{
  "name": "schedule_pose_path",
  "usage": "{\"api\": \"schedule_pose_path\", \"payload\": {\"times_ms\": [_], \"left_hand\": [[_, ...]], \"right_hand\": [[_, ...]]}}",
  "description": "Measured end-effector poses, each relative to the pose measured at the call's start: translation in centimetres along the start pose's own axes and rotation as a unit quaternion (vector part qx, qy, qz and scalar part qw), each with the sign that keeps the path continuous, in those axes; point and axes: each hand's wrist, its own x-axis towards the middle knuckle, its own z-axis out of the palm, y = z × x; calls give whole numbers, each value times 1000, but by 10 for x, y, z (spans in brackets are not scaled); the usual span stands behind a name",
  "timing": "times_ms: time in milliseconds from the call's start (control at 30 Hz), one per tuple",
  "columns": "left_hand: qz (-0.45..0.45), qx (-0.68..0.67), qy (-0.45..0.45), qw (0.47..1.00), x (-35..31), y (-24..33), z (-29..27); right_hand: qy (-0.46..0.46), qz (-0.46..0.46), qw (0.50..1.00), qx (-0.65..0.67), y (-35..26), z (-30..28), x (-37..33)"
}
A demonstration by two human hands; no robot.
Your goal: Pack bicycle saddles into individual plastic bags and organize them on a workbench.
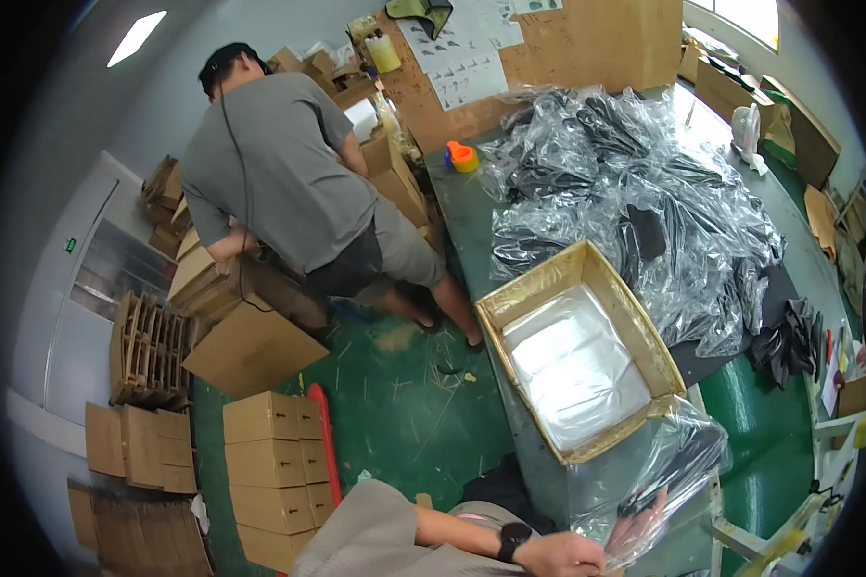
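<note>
The left hand (556,555) pinches a clear plastic bag (659,481) of dark items at the green table's (462,216) near edge, beside an open cardboard box (579,351). Right hand (635,527) blurred behind plastic; grip unclear. Cartons (274,476) line the green floor (394,423).

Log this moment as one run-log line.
left hand: grips clear bag | right hand: under bag, grip unclear | open box: beside bag
</note>
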Motion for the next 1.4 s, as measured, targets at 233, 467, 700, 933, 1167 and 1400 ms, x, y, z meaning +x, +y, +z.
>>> {"api": "schedule_pose_path", "payload": {"times_ms": [233, 467, 700, 933, 1167, 1400], "left_hand": [[-54, -130, 355, 924, 38, -39, -79], [-25, -94, 604, 791, 23, 5, -254], [-152, -100, 686, 704, -5, -72, -402], [-225, 83, 610, 755, 14, -102, -523], [-196, 190, 388, 880, 87, -74, -493], [-84, 474, 239, 844, 127, -58, -221]], "right_hand": [[-139, -139, 793, -577, 66, 5, 27], [-404, -194, 775, -445, 36, 121, -21], [-320, 73, 860, -392, 80, 41, 34], [-228, 77, 873, -425, 62, 34, 58], [-275, 6, 874, -400, 0, 52, 100], [-8, -127, 943, -309, -62, -15, 306]]}}
